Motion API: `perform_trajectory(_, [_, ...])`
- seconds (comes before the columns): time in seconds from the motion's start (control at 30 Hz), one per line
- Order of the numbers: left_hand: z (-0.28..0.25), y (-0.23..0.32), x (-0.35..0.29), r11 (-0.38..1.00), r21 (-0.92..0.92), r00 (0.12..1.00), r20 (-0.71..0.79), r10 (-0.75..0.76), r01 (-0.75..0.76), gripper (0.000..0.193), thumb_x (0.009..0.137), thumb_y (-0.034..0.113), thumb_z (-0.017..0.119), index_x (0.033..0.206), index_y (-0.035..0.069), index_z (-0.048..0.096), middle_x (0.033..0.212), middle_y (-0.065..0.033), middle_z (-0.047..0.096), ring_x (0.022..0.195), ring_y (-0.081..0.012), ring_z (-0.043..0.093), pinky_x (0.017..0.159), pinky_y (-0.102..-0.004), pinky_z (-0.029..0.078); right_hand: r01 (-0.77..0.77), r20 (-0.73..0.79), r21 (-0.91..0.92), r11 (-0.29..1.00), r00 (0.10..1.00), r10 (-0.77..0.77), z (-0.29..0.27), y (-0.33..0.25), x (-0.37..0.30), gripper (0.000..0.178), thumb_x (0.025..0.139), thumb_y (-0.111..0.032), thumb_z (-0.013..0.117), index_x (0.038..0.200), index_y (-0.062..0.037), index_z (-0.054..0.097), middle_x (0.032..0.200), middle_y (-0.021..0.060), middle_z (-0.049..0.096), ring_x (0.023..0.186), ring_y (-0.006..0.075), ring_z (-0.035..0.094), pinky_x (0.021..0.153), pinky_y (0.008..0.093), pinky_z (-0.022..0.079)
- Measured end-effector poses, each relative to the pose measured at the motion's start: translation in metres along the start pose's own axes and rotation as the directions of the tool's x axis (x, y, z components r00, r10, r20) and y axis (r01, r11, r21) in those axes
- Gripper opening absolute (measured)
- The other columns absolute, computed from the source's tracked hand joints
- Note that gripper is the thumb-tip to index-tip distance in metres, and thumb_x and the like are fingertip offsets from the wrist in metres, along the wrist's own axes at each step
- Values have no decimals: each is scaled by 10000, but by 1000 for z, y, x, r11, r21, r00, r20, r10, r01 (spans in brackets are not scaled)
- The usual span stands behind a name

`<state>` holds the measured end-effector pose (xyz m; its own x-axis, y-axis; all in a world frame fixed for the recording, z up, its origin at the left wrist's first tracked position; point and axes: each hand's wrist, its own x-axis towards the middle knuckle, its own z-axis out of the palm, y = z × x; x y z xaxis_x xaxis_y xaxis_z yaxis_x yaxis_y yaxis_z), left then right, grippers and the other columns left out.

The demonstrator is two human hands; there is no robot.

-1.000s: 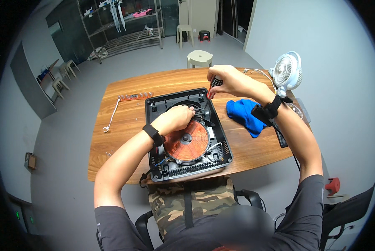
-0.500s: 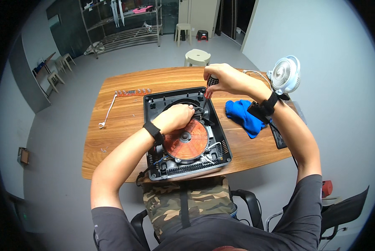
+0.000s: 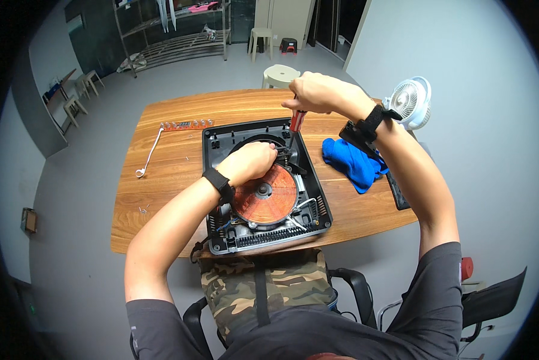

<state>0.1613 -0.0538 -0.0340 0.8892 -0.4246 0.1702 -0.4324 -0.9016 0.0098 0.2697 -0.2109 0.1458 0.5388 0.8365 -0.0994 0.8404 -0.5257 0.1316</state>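
Red-handled screwdriver (image 3: pixel 297 122) in right hand (image 3: pixel 322 93)

The person is wearing a dark grey short-sleeved shirt (image 3: pixel 281 331); a small pale mark (image 3: pixel 133 329) is showing on the left sleeve (image 3: pixel 158 327). Black bands (image 3: pixel 219 184) are circling both wrists, the right one carrying a boxy black piece (image 3: pixel 353 134). Camouflage cloth (image 3: pixel 296 284) is covering the lap.
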Motion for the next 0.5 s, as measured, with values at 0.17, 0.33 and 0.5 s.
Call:
perform_trajectory(0.17, [-2, 0, 1, 1000, -13, 999, 40, -25, 26, 227, 915, 97, 519, 853, -34, 694, 886, -219, 710, 844, -356, 716, 785, -430, 581, -130, 137, 57, 990, 983, 121, -14, 1, -9, 538, 998, -420, 508, 909, 86, 670, 806, 240, 724, 845, 370, 733, 735, 439, 579])
perform_trajectory(0.33, [-8, 3, 2, 1000, -11, 998, 60, -27, 27, 219, 923, 83, 521, 873, -42, 694, 928, -228, 708, 884, -365, 714, 801, -435, 581, -103, 198, 134, 986, 977, 76, -18, 16, -19, 617, 1059, -466, 421, 879, 63, 683, 729, 189, 722, 734, 307, 734, 670, 414, 577])
perform_trajectory(0.5, [-18, 5, 4, 999, 3, 988, 144, -48, 49, 200, 933, 75, 528, 915, -44, 687, 933, -228, 707, 888, -370, 714, 798, -433, 584, -9, -217, -126, 992, 976, -18, 16, 27, -10, 669, 1085, -487, 376, 726, -33, 710, 638, 195, 679, 674, 367, 709, 660, 465, 576])
